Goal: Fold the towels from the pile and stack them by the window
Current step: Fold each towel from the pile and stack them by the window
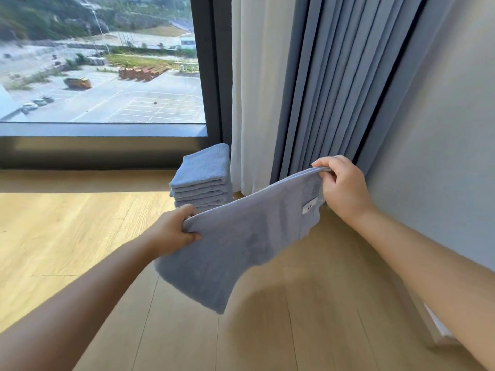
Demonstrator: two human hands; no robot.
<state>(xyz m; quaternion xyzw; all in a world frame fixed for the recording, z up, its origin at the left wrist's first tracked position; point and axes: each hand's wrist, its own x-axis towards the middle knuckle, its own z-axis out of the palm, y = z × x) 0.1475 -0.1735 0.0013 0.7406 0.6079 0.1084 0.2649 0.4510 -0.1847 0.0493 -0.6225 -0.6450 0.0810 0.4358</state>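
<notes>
The towel hangs with its long edge spanning between the left hand and right hand, each pinching a corner. The stack lies beyond, nearer the left hand.

We're in a living space here, a bedroom or apartment room, high up. A tall window looks down on a car park, with a white sheer curtain beside pleated blue-grey drapes. There's a pale wood-plank floor, a plain wall, and folded towels stacked beside the window.
</notes>
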